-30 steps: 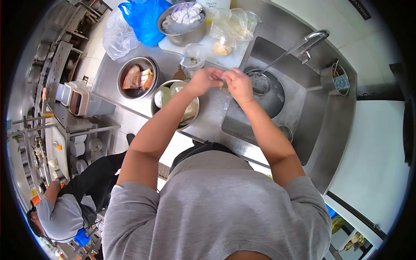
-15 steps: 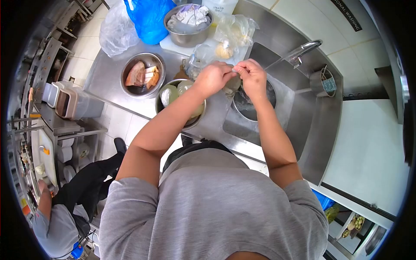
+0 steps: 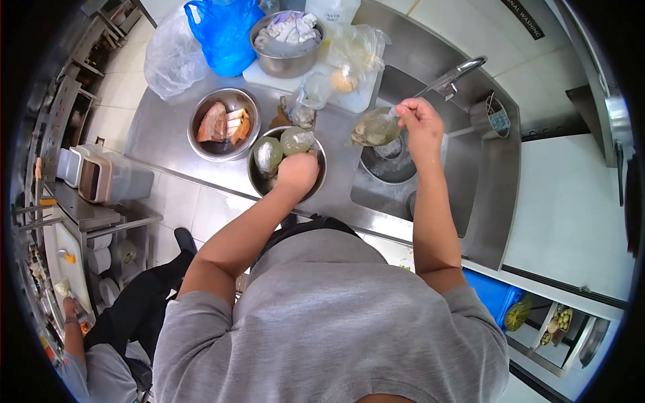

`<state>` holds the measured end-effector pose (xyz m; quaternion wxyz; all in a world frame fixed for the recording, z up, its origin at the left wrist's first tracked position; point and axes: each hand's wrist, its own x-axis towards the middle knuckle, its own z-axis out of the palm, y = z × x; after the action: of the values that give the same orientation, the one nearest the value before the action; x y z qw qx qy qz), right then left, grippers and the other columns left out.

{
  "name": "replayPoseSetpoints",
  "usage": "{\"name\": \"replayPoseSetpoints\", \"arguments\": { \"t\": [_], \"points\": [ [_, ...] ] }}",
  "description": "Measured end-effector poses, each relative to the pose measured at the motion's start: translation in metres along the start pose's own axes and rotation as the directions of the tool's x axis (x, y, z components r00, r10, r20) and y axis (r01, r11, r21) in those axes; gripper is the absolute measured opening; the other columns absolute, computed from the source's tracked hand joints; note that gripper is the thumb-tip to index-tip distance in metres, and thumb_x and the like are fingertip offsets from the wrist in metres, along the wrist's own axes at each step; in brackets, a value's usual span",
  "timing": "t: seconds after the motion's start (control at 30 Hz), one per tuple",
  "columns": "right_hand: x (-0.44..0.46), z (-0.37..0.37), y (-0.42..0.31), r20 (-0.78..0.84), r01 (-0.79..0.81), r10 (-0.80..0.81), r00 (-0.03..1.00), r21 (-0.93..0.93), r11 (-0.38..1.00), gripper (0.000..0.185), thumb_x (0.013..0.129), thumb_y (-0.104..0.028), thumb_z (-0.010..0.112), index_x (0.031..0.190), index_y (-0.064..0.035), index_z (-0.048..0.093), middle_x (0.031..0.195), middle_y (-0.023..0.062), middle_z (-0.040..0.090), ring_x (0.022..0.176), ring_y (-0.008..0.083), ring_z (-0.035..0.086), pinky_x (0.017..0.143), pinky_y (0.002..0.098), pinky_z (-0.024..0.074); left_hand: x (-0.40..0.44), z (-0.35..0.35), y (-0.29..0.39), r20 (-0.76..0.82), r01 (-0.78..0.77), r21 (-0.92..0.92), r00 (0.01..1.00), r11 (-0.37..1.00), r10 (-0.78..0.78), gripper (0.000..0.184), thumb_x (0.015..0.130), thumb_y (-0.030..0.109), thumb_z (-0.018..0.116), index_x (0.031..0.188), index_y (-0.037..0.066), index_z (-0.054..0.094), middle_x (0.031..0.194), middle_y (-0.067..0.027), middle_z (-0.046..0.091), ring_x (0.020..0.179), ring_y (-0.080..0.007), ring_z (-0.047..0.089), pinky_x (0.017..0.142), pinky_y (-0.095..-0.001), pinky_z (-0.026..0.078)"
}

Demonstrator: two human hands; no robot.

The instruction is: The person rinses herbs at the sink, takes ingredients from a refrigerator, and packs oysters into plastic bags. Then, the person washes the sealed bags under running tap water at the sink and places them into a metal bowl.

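My right hand (image 3: 421, 124) pinches the gathered top of a clear plastic bag (image 3: 377, 126) with murky, greenish-grey contents. That bag hangs over the sink, above a metal bowl (image 3: 369, 164) with water in it. Down in a steel bowl (image 3: 321, 181) on the counter is my left hand (image 3: 297, 174), its fingers hidden from view. Beside it in the same bowl lie a pale green filled bag (image 3: 268, 154) and a whitish filled bag (image 3: 296, 139).
Left on the counter stands a bowl (image 3: 197, 144) with meat pieces (image 3: 213, 123). Behind are a blue bag (image 3: 225, 40), a basin of cloths (image 3: 285, 65) and a white board (image 3: 366, 99). A faucet (image 3: 457, 75) runs over the sink. Another person (image 3: 107, 369) works at far left.
My hands have come apart. The left went down into the steel bowl; the right moved right, carrying the bag by its top.
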<state>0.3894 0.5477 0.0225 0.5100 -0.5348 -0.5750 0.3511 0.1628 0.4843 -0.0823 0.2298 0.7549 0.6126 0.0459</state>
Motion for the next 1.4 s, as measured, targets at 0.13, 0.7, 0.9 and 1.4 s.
{"name": "replayPoseSetpoints", "arguments": {
  "t": [0.13, 0.7, 0.9, 1.4],
  "points": [
    [-0.009, 0.006, -0.006, -0.004, -0.085, 0.087, 0.996, 0.134, 0.987, 0.008, 0.082, -0.006, 0.066, 0.086, -0.0012, 0.061, 0.076, -0.0002, 0.058, 0.062, 0.0075, 0.052, 0.059, 0.0209, 0.0428, 0.005, 0.013, -0.01, 0.07, -0.09, 0.061, 0.994, 0.994, 0.086, 0.021, 0.085, 0.014, 0.047, 0.088, 0.0, 0.063, 0.084, -0.0208, 0.066, 0.078, -0.035, 0.065, 0.068, -0.0455, 0.052],
    [-0.03, 0.041, -0.035, 0.09, -0.036, 0.016, 0.996, 0.217, 0.976, 0.005, 0.083, -0.003, 0.064, 0.086, -0.0025, 0.06, 0.075, -0.0005, 0.058, 0.062, 0.0067, 0.052, 0.06, 0.0202, 0.0421, 0.01, 0.005, -0.019, 0.479, -0.044, -0.008, 0.877, 0.999, 0.042, 0.026, 0.081, 0.01, 0.046, 0.088, -0.003, 0.067, 0.095, -0.0243, 0.065, 0.088, -0.0361, 0.065, 0.075, -0.0445, 0.052],
    [-0.035, 0.039, -0.035, 0.063, -0.023, 0.009, 0.998, 0.221, 0.975, 0.004, 0.083, -0.002, 0.063, 0.084, -0.0023, 0.06, 0.077, -0.0001, 0.058, 0.062, 0.0063, 0.051, 0.059, 0.0198, 0.042, -0.004, 0.023, -0.024, 0.1, -0.09, -0.131, 0.99, 0.987, 0.103, 0.025, 0.082, 0.009, 0.044, 0.085, -0.002, 0.067, 0.091, -0.0238, 0.065, 0.085, -0.037, 0.065, 0.075, -0.0458, 0.051],
    [-0.089, 0.091, -0.051, 0.333, -0.113, -0.005, 0.943, 0.333, 0.936, 0.003, 0.083, 0.0, 0.063, 0.083, 0.0001, 0.06, 0.081, 0.003, 0.058, 0.064, 0.0074, 0.054, 0.059, 0.0212, 0.0436, -0.077, -0.059, -0.117, -0.139, 0.071, 0.018, 0.988, 0.997, -0.068, 0.018, 0.092, 0.02, 0.044, 0.093, 0.002, 0.048, 0.074, -0.0214, 0.063, 0.071, -0.0394, 0.062, 0.064, -0.0489, 0.047]
  ]
}}
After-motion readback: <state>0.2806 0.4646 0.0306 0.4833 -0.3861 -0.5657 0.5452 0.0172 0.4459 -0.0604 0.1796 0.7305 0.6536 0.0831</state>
